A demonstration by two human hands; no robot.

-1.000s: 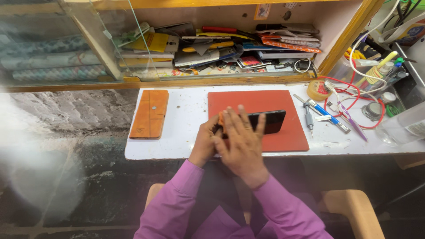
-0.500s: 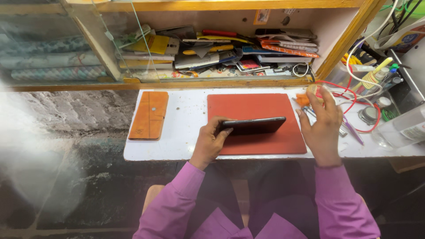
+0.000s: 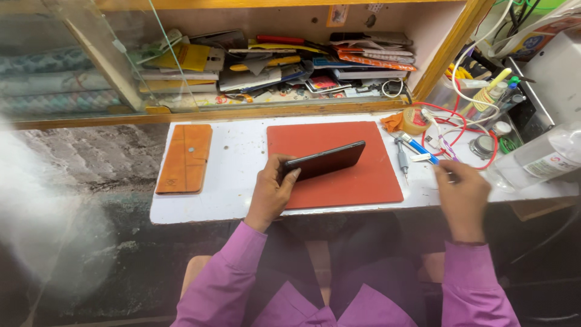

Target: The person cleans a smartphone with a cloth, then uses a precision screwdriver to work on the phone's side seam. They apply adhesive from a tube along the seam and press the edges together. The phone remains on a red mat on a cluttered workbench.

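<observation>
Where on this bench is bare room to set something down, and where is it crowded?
Bare: white benchtop between orange wallet case and red mat, and the mat's near half. Crowded: right end, with screwdriver, tape roll and red wire.

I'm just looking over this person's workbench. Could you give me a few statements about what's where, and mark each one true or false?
1. The left hand holds a dark phone over the red mat. True.
2. The right hand is resting on the phone too. False: it is off to the right of the mat, at the bench edge near the red wire and small tools.
3. An orange wallet case lies closed on the white benchtop, left of the mat. True.
4. The screwdriver lies on the orange case. False: it lies just off the mat's right edge.
5. The clear plastic bottle stands on the red mat. False: it lies at the far right of the bench.
</observation>
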